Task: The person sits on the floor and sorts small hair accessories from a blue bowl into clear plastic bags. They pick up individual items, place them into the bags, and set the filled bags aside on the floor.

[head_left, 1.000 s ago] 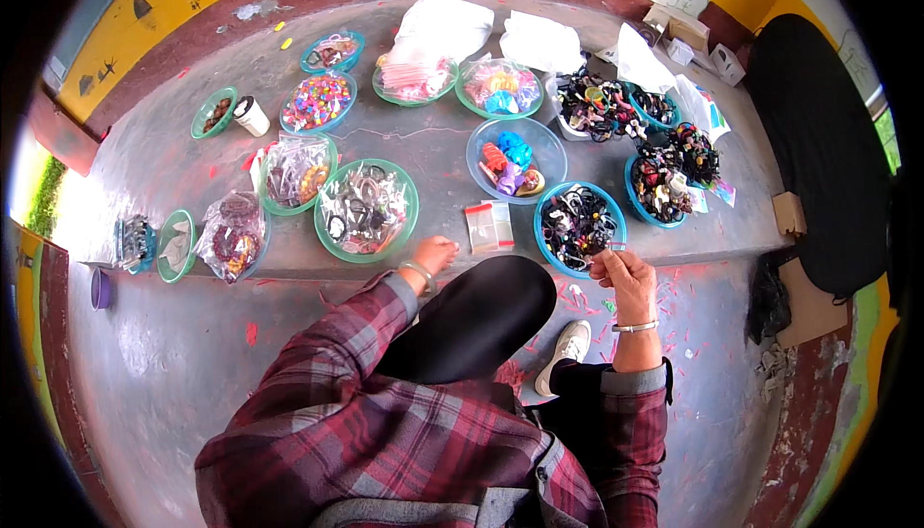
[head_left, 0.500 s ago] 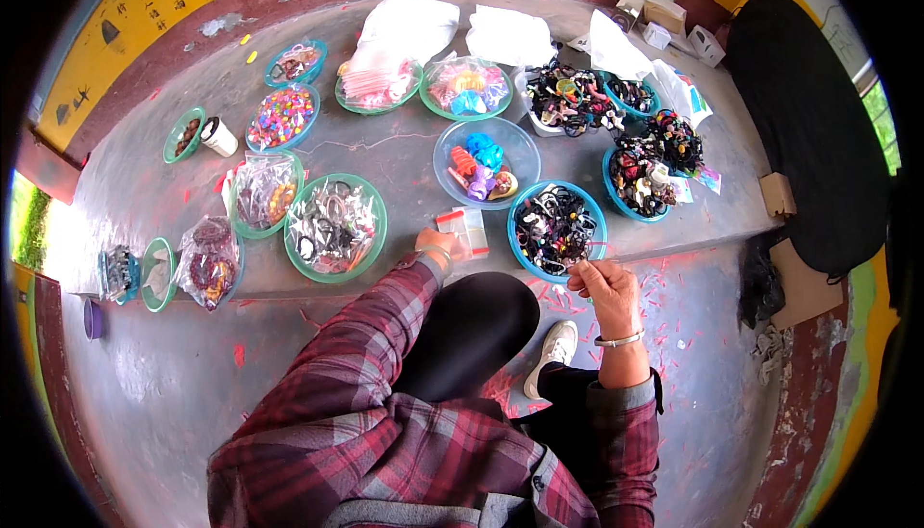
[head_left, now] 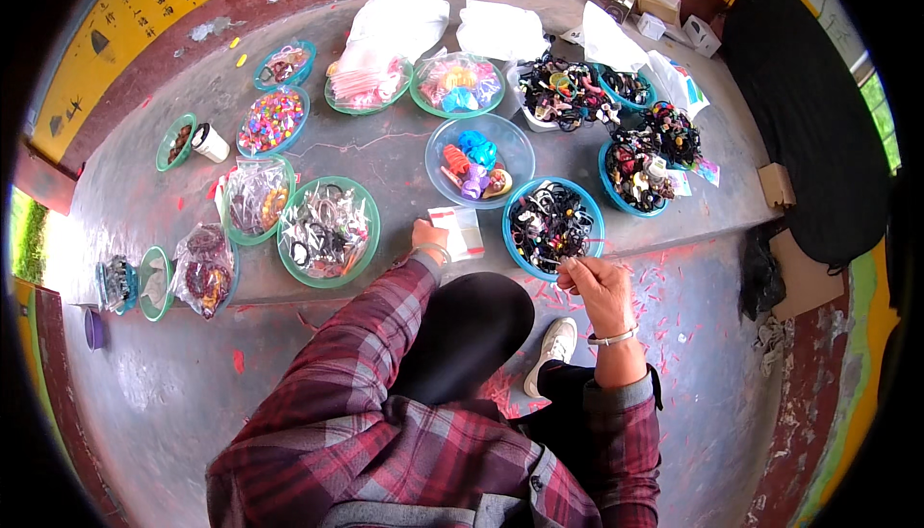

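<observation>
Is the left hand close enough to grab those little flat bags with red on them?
Most likely yes. The left hand is right at the near-left edge of the bags, and nothing seems to lie over them. Whether the fingertips touch is hard to tell.

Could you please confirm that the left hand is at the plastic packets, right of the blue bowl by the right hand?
Not quite: the head view shows the plastic packets left, not right, of the blue bowl; the left hand is at them, and the right hand is by the bowl.
</observation>
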